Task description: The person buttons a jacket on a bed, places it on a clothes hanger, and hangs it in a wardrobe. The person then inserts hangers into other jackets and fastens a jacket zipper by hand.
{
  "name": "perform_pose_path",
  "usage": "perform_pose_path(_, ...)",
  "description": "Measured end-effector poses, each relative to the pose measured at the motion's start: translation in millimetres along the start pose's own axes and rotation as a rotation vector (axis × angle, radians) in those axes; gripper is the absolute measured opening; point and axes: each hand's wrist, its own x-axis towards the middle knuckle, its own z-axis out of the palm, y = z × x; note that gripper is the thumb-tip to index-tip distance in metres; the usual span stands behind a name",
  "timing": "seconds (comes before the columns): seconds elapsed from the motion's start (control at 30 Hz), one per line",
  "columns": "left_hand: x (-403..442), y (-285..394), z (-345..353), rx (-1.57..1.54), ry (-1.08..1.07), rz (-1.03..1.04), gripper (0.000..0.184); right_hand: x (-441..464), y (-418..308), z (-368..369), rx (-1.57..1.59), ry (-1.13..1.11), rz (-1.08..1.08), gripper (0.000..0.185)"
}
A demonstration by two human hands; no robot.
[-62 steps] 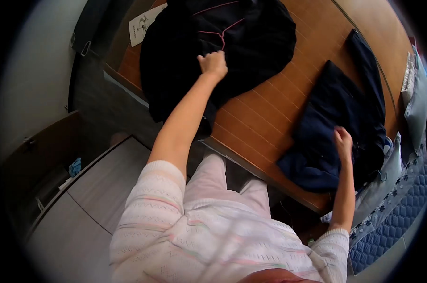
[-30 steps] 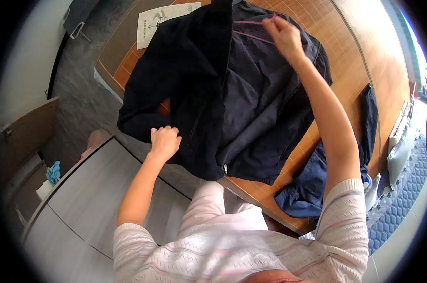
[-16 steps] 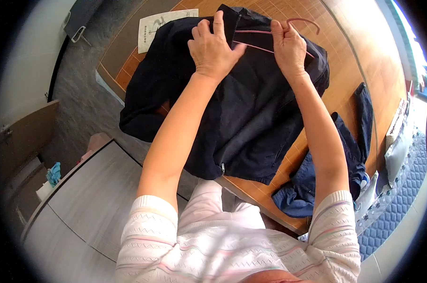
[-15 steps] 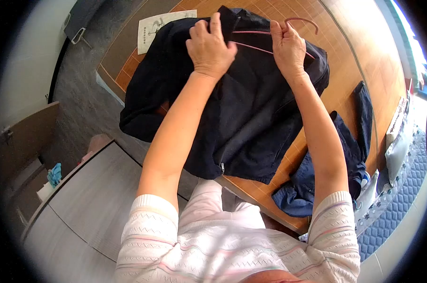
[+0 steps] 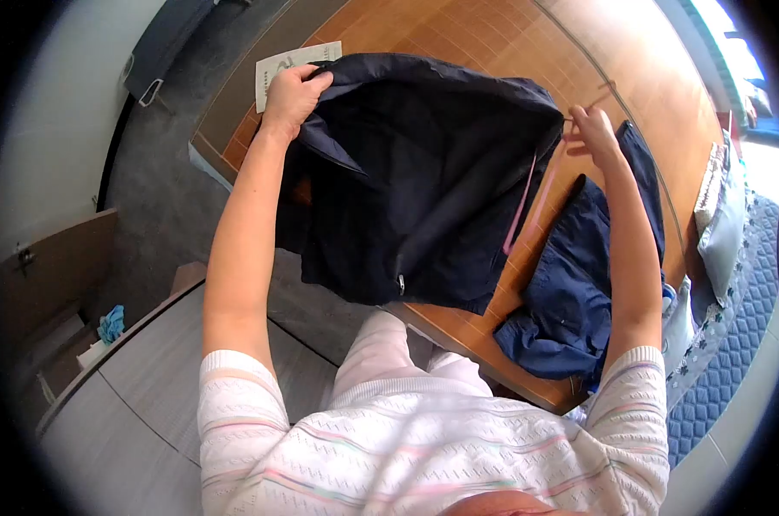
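Observation:
A dark zip-up jacket [image 5: 406, 189] lies spread over the wooden tabletop, its lower edge hanging near my lap. My left hand [image 5: 293, 101] is closed on the jacket's upper left edge, by the collar or shoulder. Out to the right, my right hand [image 5: 592, 136] pinches a pink clothes hanger [image 5: 540, 198] near its hook. The hanger slants down along the jacket's right side, partly over the cloth, and is blurred by motion. A metal zip pull [image 5: 400, 284] shows at the jacket's lower front.
A second navy garment [image 5: 561, 297] lies at the table's right edge, under my right forearm. A printed sheet [image 5: 269, 76] is behind my left hand. The wooden table [image 5: 484, 39] extends to the back. A grey cabinet [image 5: 166, 378] stands front left; a blue quilted mat [image 5: 716, 378] is at right.
The hanger has moved out of the jacket's neck area to its right side with my right hand. My left hand has shifted left, pulling the jacket's top edge wider.

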Motion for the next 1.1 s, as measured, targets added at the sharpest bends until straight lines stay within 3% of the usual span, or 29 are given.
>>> perform_pose_path(0.1,-13,27,2,0.130,0.014,0.164,0.027,-38,34,-27,0.151,-0.055,0.038,0.030)
perform_pose_path(0.23,-42,67,9,0.029,0.014,0.209,0.023,-94,75,-58,0.274,0.016,0.020,0.027)
perform_pose_path(0.33,-71,101,10,0.047,-0.021,0.230,0.021,-154,80,-66,0.333,-0.049,0.084,0.024)
perform_pose_path(0.53,-102,140,5,-0.004,-0.143,0.298,0.021,-159,59,-88,0.771,0.002,-0.185,0.023)
perform_pose_path(0.57,-106,147,3,0.028,-0.150,0.275,0.021,-151,50,-85,0.784,-0.072,-0.245,0.025)
perform_pose_path(0.63,-109,157,-3,0.085,-0.157,0.262,0.021,-144,29,-66,0.816,-0.218,-0.361,0.029)
perform_pose_path(0.73,-110,160,-8,0.129,-0.167,0.284,0.022,-158,-2,-26,0.431,-0.148,-0.449,0.031)
perform_pose_path(0.87,-137,164,8,-0.006,-0.235,0.232,0.022,-158,-28,49,0.285,0.189,-0.793,0.031)
perform_pose_path(0.93,-161,157,30,-0.017,-0.304,0.200,0.023,-158,-40,89,0.243,0.192,-0.798,0.030)
perform_pose_path(0.97,-180,151,45,0.010,-0.297,0.344,0.025,-157,-46,100,0.278,0.146,-0.750,0.029)
perform_pose_path(1.0,-192,135,59,0.035,-0.296,0.361,0.026,-156,-50,107,0.315,0.099,-0.703,0.028)
perform_pose_path(1.07,-207,153,45,0.217,-0.694,0.177,0.027,-161,-51,108,0.460,0.039,-0.792,0.029)
perform_pose_path(1.1,-203,160,30,0.319,-0.609,0.401,0.026,-171,-53,103,0.510,-0.010,-0.789,0.030)
